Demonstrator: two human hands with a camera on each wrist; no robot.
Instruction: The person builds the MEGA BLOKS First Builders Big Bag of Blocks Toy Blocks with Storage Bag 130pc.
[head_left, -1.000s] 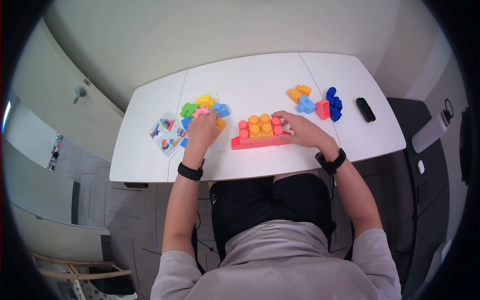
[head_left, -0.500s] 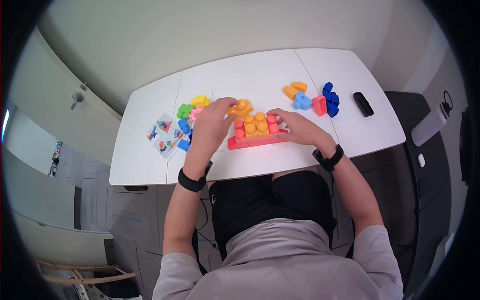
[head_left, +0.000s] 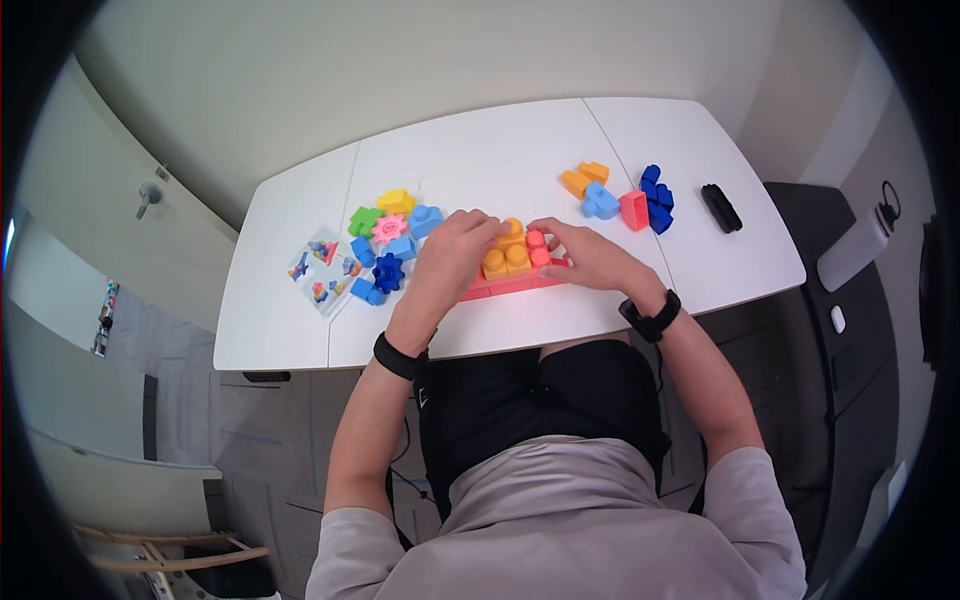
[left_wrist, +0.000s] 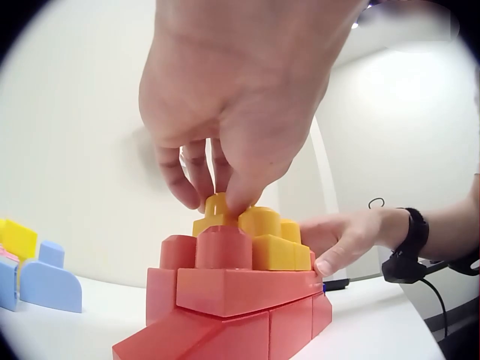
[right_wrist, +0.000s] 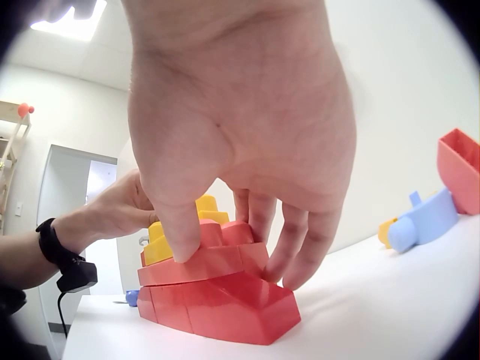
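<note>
In the middle of the table, a boat-shaped stack of red toy blocks (head_left: 510, 286) carries yellow studded blocks (head_left: 506, 264) on its upper layer. My left hand (head_left: 452, 256) is over its left end. Between thumb and fingertips it pinches a yellow block (left_wrist: 216, 204), low over the stack's top; the hand hides much of this block in the head view. My right hand (head_left: 596, 258) grips the stack's right end. In the right wrist view its thumb lies against the near side of the upper red block (right_wrist: 202, 262), with the other fingers round the far side.
Left of the stack lie a dark blue gear (head_left: 388, 272), a pink gear (head_left: 389, 228), several other blocks and a picture sheet (head_left: 325, 268). To the right are orange blocks (head_left: 576, 183), a light blue block (head_left: 600, 201), a red block (head_left: 634, 210), dark blue pieces (head_left: 659, 205) and a black case (head_left: 721, 208).
My left hand has lifted the yellow block from the left group and brought it rightward onto the stack's top. The dark blue gear has come into sight. My right hand stays at the stack's right end.
</note>
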